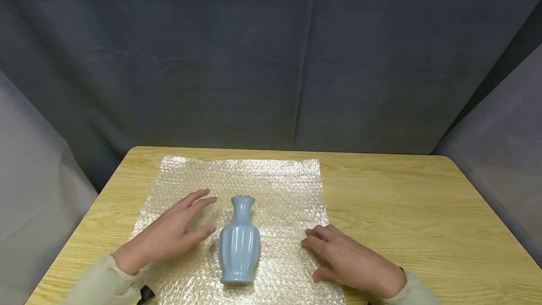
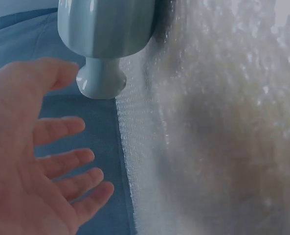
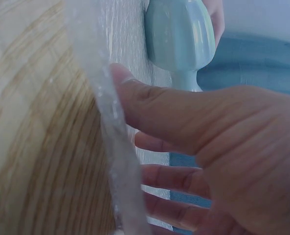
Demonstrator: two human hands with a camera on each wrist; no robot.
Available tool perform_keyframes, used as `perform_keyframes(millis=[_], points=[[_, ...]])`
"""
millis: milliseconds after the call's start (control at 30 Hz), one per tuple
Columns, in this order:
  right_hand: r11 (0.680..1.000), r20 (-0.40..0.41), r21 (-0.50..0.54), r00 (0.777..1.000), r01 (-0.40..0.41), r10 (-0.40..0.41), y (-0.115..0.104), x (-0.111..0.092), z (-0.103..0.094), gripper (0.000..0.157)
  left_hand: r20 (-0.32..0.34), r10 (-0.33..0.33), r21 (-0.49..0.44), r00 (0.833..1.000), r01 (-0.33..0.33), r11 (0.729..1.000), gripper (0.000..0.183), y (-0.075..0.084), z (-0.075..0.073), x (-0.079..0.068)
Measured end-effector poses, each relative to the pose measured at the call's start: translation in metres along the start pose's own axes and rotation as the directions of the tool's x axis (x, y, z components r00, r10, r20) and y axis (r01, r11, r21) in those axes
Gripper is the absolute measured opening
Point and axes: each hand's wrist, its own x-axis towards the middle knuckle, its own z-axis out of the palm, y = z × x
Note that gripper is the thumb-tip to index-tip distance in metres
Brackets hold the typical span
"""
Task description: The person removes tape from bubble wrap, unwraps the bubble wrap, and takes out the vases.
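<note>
A pale blue glazed vase (image 1: 239,248) with a narrow neck and fluted body lies on a sheet of bubble wrap (image 1: 279,196), its mouth toward the table's far edge. Left of the vase hovers my left hand (image 1: 175,227), fingers spread and holding nothing; in the left wrist view its thumb appears near the neck but does not grip it. My right hand (image 1: 349,260) is at the sheet's right edge, fingers slightly bent. The right wrist view has the thumb (image 3: 154,105) by that edge; whether it touches the wrap is hard to tell.
A wood-grain table (image 1: 402,201) carries everything, with its surface visible right of the wrap. Dark curtain (image 1: 211,60) hangs behind the far edge. Light grey fabric (image 1: 34,192) hangs at the left, and more (image 1: 508,154) at the right.
</note>
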Motion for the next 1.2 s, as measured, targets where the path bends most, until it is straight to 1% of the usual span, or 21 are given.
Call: perform_keyframes(millis=[200,433,600,733,967,1200], points=[[1.0,-0.013,-0.013,1.0,0.007,-0.007,0.001,0.0,0.001,0.059,0.014,0.019,-0.015,1.0,-0.019,1.0,0.055,-0.006,0.011,-0.003],[1.0,0.001,-0.001,1.0,-0.005,0.005,0.002,0.001,0.001,0.06,0.027,-0.001,-0.02,1.0,0.002,1.0,0.057,-0.013,0.018,-0.006],[1.0,0.011,0.004,1.0,-0.007,0.007,0.001,0.001,0.0,0.059,0.041,0.006,-0.044,0.999,-0.004,0.999,0.059,-0.016,0.022,-0.008],[0.999,0.035,0.021,0.999,-0.027,0.026,0.001,0.001,-0.001,0.059,0.05,0.018,-0.056,0.999,-0.016,0.998,0.059,-0.017,0.024,-0.009],[0.999,0.044,0.033,0.998,-0.036,0.034,0.001,0.0,0.0,0.06,0.071,0.009,-0.084,0.997,-0.003,0.996,0.06,-0.019,0.027,-0.01],[0.998,0.045,0.037,0.998,-0.043,0.042,0.002,0.0,0.001,0.06,0.06,0.012,-0.101,0.998,-0.006,0.995,0.061,-0.023,0.031,-0.011]])
